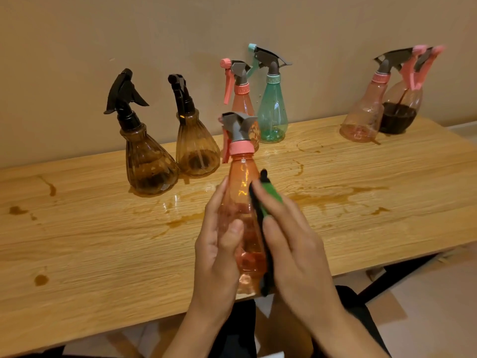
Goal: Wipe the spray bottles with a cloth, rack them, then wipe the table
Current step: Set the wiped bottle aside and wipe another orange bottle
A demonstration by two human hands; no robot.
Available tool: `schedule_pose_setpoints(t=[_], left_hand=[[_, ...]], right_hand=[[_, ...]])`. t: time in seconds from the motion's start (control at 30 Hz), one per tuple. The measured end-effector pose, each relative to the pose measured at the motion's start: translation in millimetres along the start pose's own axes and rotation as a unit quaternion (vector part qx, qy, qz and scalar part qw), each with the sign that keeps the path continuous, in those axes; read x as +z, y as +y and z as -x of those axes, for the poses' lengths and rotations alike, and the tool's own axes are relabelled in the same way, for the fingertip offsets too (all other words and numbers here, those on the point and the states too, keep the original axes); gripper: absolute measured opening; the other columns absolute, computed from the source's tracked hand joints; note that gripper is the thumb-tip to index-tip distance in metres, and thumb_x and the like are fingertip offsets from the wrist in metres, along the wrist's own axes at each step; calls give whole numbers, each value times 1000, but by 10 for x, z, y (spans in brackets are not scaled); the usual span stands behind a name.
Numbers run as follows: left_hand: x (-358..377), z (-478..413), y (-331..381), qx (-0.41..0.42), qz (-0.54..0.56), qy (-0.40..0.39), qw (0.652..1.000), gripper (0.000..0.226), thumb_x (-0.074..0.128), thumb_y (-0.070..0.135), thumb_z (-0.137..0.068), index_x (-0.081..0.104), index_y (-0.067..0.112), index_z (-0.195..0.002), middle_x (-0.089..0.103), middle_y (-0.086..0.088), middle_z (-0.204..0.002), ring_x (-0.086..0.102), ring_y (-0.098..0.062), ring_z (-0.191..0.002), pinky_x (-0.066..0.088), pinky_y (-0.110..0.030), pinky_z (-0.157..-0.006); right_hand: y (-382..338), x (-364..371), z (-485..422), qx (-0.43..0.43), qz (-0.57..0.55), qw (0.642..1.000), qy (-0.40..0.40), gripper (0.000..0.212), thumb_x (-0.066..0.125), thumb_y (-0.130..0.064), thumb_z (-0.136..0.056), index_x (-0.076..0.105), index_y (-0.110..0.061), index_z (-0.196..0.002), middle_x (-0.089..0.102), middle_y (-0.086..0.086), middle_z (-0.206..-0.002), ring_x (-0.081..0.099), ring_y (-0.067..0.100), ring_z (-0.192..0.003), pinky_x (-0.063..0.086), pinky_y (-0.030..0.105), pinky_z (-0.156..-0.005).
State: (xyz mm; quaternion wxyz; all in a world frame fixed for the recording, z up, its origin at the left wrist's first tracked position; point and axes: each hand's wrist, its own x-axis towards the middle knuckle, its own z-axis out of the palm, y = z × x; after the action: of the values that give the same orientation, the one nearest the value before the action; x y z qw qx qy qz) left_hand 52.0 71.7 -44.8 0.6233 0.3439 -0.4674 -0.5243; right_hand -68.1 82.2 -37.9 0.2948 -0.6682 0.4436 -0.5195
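Left hand (219,244): fingers wrapped round the pink bottle (242,192), held above the desk (103,241). Long axis near upright, sprayer end beyond the fingertips. Cloth (268,200) sandwiched between bottle's right flank and right hand (296,241), fingers flat, pressing. Next wipe probably runs along that axis.

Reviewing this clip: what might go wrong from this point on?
1. The left hand alone holds the held pink bottle while the right hand presses the cloth on it; a hard rub might twist it out of the grip.
2. Brown spills lie across the table; set down there, the wiped bottle would likely get dirty again.
3. The bottle of dark liquid stands close against its neighbour; a nudge could spill more.
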Motion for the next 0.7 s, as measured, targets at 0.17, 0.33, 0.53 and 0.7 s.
schedule_pose_setpoints(t=[0.17, 0.33, 0.53, 0.7], left_hand=[[-11, 6, 16, 3, -32, -21, 999, 74, 81, 53, -77, 52, 44, -145, 61, 3, -146, 59, -23, -134, 53, -38, -104], [-41, -17, -4, -9, 44, 27, 999, 73, 80, 28, -72, 57, 40, -140, 68, -6, -135, 66, -28, -125, 55, -41, -98], [-73, -22, -12, -21, 55, -4, 998, 68, 79, 23, -70, 63, 42, -133, 69, -7, -134, 67, -28, -123, 57, -30, -91], [-42, -17, 12, 22, -61, -19, 998, 85, 82, 32, -68, 48, 38, -145, 64, 13, -140, 63, -10, -127, 54, -19, -94]], right_hand=[[-99, -134, -287, 37, -64, 997, -28, 44, 45, -32, -107, 43, -45, -149, 49, -31, -147, 41, -12, -136, 41, 23, -112], [5, 105, 196, -45, 88, 995, 7, 46, 37, -36, -109, 34, -52, -152, 29, -13, -163, 34, 3, -147, 40, 18, -111], [-2, 125, 172, 31, -27, 999, 34, 40, 37, -50, -107, 37, -63, -145, 36, -29, -155, 34, -9, -142, 35, 8, -107], [-49, -66, -125, 91, -117, 989, -6, 45, 46, -43, -101, 43, -56, -144, 47, -39, -143, 43, -12, -136, 43, 27, -112]])
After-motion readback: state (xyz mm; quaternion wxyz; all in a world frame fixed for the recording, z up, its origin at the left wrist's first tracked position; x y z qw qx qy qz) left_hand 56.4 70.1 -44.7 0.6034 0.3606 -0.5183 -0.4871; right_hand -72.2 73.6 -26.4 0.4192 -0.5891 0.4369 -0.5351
